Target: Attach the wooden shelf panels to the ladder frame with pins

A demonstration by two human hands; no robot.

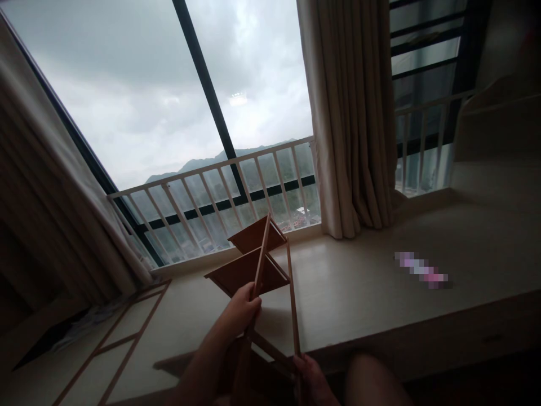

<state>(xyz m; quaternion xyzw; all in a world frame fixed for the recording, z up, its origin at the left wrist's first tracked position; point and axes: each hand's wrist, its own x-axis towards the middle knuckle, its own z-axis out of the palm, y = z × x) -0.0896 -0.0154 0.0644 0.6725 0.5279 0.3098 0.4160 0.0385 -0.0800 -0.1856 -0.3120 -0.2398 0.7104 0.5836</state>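
A brown wooden shelf rack [258,262], with triangular-looking boards between thin posts, stands tilted in front of me at the edge of the pale platform. My left hand [240,309] is wrapped round its near post, just under the second board. Lower down, the fingers of my right hand [311,373] close on the other post. The bottom of the rack is dark and partly hidden by my left arm. Flat on the platform to the left lies a ladder-like wooden frame [139,334] with several crossbars.
The pale wooden platform [350,293] runs along a window with a white railing [211,194]. Beige curtains [350,118] hang at both sides. A blurred-out pink and purple object [422,270] lies on the right. Dark, crumpled material [80,327] lies at far left. My knee [372,380] shows below.
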